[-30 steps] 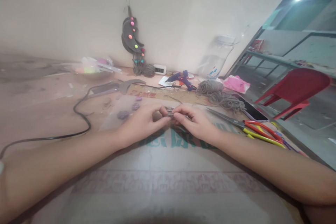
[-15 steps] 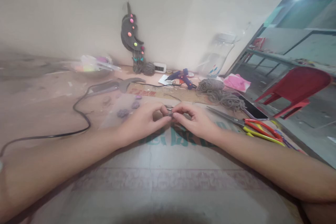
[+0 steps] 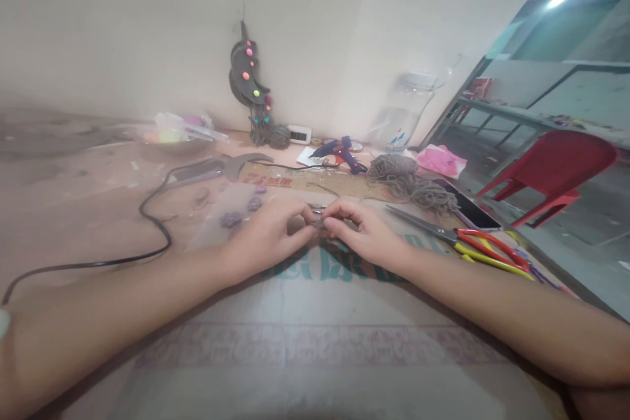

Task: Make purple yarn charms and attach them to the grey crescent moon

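Observation:
My left hand [image 3: 275,231] and my right hand [image 3: 363,233] meet over the printed sheet [image 3: 295,305], fingertips nearly touching. Each pinches thumb against fingers at a small greyish piece [image 3: 319,222], mostly hidden by the fingertips, so its kind does not show. Something thin and shiny shows just beyond it. Purple flower-shaped pieces [image 3: 231,219] lie left of my left hand. To the right of my right hand rest large scissors [image 3: 443,231] with red and yellow handles, blades pointing toward the hand.
Grey yarn [image 3: 411,182], a phone [image 3: 476,207] and a pink cloth [image 3: 441,161] lie at the back right. A blue glue gun [image 3: 339,149] stands behind the hands. A clear jar [image 3: 406,115] and a crescent ornament [image 3: 246,75] are by the wall. A black cable [image 3: 113,262] crosses the left.
The whole view has shifted slightly, so the background sits a little lower. Both hands keep their pinch in nearly the same place, with fingertips slightly shifted.

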Tool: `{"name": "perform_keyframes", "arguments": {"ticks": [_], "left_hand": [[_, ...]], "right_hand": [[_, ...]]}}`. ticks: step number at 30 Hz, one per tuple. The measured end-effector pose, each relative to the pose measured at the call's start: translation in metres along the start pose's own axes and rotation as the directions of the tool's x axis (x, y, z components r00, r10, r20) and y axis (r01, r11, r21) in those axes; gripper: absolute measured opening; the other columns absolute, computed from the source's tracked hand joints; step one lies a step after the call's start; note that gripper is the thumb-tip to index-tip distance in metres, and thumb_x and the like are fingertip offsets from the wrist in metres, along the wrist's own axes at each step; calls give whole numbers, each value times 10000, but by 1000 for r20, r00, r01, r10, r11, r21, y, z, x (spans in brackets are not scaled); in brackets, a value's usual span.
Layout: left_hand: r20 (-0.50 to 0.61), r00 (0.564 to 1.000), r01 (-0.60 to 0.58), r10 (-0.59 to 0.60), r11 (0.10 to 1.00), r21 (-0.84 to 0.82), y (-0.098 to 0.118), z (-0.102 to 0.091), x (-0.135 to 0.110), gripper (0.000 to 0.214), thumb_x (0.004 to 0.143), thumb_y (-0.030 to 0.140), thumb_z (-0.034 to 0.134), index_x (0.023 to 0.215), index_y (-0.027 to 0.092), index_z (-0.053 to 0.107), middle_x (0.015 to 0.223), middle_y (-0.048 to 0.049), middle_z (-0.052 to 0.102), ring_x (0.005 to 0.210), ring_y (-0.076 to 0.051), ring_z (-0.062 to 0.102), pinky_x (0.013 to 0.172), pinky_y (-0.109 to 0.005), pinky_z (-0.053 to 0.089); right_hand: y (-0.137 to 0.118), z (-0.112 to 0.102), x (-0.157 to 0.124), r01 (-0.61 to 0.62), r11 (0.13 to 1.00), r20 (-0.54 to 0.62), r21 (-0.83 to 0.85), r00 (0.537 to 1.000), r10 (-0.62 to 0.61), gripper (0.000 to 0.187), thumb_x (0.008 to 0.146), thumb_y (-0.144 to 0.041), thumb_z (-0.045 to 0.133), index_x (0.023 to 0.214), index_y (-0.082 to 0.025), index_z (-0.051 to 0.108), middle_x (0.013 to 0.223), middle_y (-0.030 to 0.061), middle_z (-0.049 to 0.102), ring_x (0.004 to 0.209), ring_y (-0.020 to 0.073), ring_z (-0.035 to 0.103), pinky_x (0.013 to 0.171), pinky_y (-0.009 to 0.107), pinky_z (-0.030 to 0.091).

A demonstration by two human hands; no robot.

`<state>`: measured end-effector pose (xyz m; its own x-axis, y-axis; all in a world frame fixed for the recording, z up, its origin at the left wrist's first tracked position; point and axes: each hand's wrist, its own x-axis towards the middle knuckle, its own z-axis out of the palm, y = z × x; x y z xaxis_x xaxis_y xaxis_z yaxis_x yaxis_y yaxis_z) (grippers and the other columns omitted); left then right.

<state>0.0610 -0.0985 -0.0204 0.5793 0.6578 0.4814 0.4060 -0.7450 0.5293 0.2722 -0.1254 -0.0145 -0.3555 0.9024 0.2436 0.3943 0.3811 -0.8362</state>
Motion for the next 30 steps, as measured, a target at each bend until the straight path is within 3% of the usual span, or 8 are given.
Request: {"name": "perform_keyframes", "arguments": {"ticks": [8, 12, 17, 24, 27, 30], "left_hand": [[22, 995, 99, -98, 995, -26, 4, -1, -1, 109, 869, 311, 617, 844, 205, 630, 847, -6, 683, 855, -194, 616, 801, -330, 437], [51, 987, 159, -155, 984, -80, 4, -2, 1, 129, 883, 338, 604, 860, 215, 636, 909, -4, 703, 916, -201, 630, 836, -336, 443], [37, 992, 121, -118, 991, -64, 3, -1, 1, 162, 882, 367, 613, 843, 211, 634, 897, -9, 707, 902, -202, 634, 818, -327, 447], [34, 997, 67, -66, 997, -36, 9, -1, 1, 152, 877, 333, 619, 808, 197, 633, 813, -2, 684, 829, -184, 619, 796, -319, 441], [50, 992, 117, -115, 992, -56, 9, -3, 1, 125, 870, 316, 611, 819, 204, 633, 828, 3, 687, 832, -186, 621, 792, -323, 449], [61, 979, 201, -196, 975, -90, 7, -5, 2, 168, 886, 363, 590, 843, 207, 631, 849, -2, 690, 842, -197, 633, 792, -335, 466]], "right_hand": [[-7, -2, -1, 23, 1000, 10, 0, 1000, -23, 230, 948, -369, 485, 907, -180, 609, 763, 16, 648, 706, 132, 634, 674, 256, 517], [-6, -1, 0, 1, 1000, -16, 20, 1000, 0, 184, 904, -351, 549, 945, -181, 607, 835, 28, 657, 739, 147, 649, 699, 283, 538], [-1, 2, 2, -20, 999, -10, -28, 1000, 20, 160, 872, -338, 578, 915, -188, 613, 823, 29, 671, 718, 156, 640, 684, 296, 541], [-8, -2, 0, 74, 981, -19, -179, 997, -78, 153, 890, -298, 542, 821, -191, 628, 787, 21, 662, 720, 144, 615, 662, 259, 500], [-10, -3, -1, 81, 992, -3, -95, 997, -82, 220, 938, -340, 480, 854, -187, 614, 769, 19, 656, 714, 138, 620, 670, 258, 503], [-7, -1, 0, 11, 1000, -2, -5, 1000, -11, 200, 911, -366, 538, 971, -187, 600, 808, 20, 670, 707, 140, 637, 674, 272, 518]]}}
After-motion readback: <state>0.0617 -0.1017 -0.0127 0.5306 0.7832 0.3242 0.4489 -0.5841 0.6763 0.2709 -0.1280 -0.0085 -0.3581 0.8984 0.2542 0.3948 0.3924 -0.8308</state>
